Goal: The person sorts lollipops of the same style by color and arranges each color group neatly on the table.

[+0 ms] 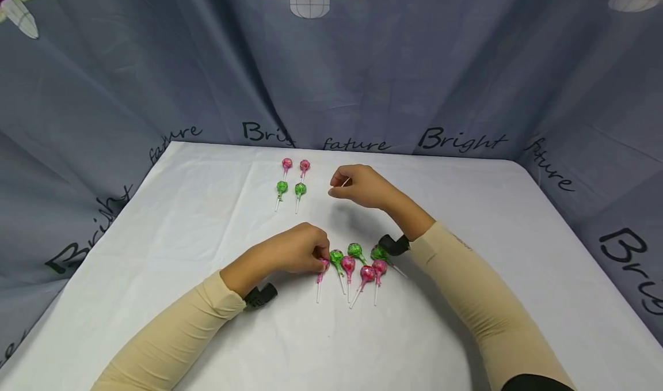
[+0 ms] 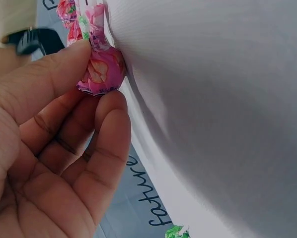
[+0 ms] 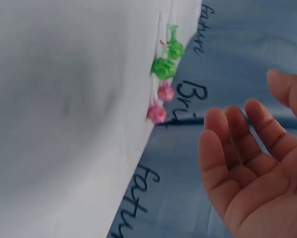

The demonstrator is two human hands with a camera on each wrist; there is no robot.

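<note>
I am pinching the pink lollipop (image 1: 323,264) with my left hand (image 1: 297,249) at the cluster's 9 o'clock edge, its stick running toward 6 o'clock on the counter (image 1: 207,218). My right hand (image 1: 362,185), hovering toward 12 o'clock, is pinching a white stick (image 1: 343,182).

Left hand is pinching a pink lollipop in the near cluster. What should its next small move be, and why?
Probably lift it clear: the left hand pinches the pink lollipop at the cluster's left end, while the right hand, holding a white stick, hovers beside the sorted lollipop grid.
</note>
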